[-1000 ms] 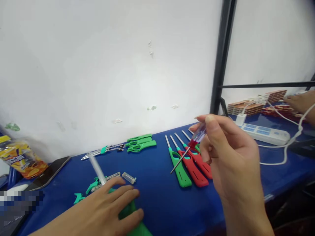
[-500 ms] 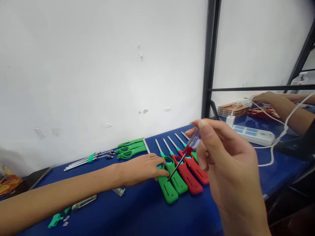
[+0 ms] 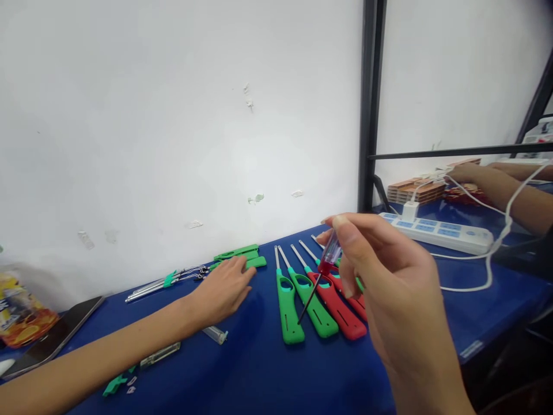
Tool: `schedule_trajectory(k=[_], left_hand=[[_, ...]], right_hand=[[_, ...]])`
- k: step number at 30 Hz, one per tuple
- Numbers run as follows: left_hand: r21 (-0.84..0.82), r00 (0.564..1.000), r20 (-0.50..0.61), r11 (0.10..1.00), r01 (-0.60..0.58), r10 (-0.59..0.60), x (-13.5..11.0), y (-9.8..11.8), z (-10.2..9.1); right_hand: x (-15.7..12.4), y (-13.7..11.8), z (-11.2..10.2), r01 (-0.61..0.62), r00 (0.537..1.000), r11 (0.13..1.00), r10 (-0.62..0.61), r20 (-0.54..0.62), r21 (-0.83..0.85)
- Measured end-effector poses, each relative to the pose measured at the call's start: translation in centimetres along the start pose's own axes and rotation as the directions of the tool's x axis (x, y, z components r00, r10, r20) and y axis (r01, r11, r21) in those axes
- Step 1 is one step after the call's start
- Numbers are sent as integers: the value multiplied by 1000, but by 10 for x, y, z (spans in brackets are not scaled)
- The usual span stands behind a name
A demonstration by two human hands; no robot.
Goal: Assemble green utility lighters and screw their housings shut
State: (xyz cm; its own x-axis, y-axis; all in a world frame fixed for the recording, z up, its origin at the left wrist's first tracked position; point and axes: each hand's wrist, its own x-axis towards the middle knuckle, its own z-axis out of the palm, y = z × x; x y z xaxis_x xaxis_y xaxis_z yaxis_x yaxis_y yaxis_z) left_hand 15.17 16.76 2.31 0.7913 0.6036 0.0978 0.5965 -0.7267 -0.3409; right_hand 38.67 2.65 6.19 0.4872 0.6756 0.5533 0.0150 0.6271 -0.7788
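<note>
My right hand (image 3: 384,271) pinches a small screwdriver (image 3: 330,252) by its clear and red handle. Its thin shaft slants down across a row of gas lighters, and the tip appears over the nearest green lighter (image 3: 290,311). Beside that lie another green lighter (image 3: 317,305) and a red lighter (image 3: 339,305), with more partly hidden behind my right hand. On the left, my left hand (image 3: 224,288) reaches over the table to a small pile of green lighter casings (image 3: 257,261). Its thumb and fingers are apart; some fingertips are hidden beside the casings.
Metal rods (image 3: 149,286) with wires and teal parts lie near the wall. Clear fuel tanks (image 3: 215,334) and a teal piece (image 3: 114,385) lie nearer me. A phone (image 3: 60,337) is at left. At right are a power strip (image 3: 449,230), a black post (image 3: 368,115) and another person's arm (image 3: 510,190).
My left hand has left the nearest green lighter and moved left to the green casings. That lighter now lies straighter. My right hand still holds the screwdriver, slightly further left.
</note>
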Motion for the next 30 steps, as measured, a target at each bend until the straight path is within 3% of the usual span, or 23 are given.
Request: schedule_trajectory(k=[4, 7, 15, 18, 22, 27, 30], left_hand=[[10, 983, 58, 985, 171, -172, -15, -31, 15], [-12, 970, 104, 975, 221, -218, -20, -47, 27], [-72, 965, 145, 970, 232, -220, -16, -53, 36], [-57, 968, 122, 972, 229, -221, -22, -50, 24], [-4, 975, 52, 977, 215, -214, -43, -40, -6], [43, 977, -14, 976, 213, -213, -92, -20, -49], [37, 983, -66, 984, 173, -170, -129, -8, -58]], right_hand=[[1, 1, 3, -10, 1000, 1000, 10, 8, -6], [0, 2, 5, -15, 1000, 1000, 16, 18, -18], [-1, 3, 9, -44, 996, 994, 51, 68, -97], [0, 6, 11, -99, 984, 986, 118, 137, -136], [0, 11, 13, -161, 942, 952, 227, 248, -261], [1, 19, 19, -202, 879, 924, 317, 356, -325], [1, 31, 24, -179, 853, 906, 337, 397, -385]])
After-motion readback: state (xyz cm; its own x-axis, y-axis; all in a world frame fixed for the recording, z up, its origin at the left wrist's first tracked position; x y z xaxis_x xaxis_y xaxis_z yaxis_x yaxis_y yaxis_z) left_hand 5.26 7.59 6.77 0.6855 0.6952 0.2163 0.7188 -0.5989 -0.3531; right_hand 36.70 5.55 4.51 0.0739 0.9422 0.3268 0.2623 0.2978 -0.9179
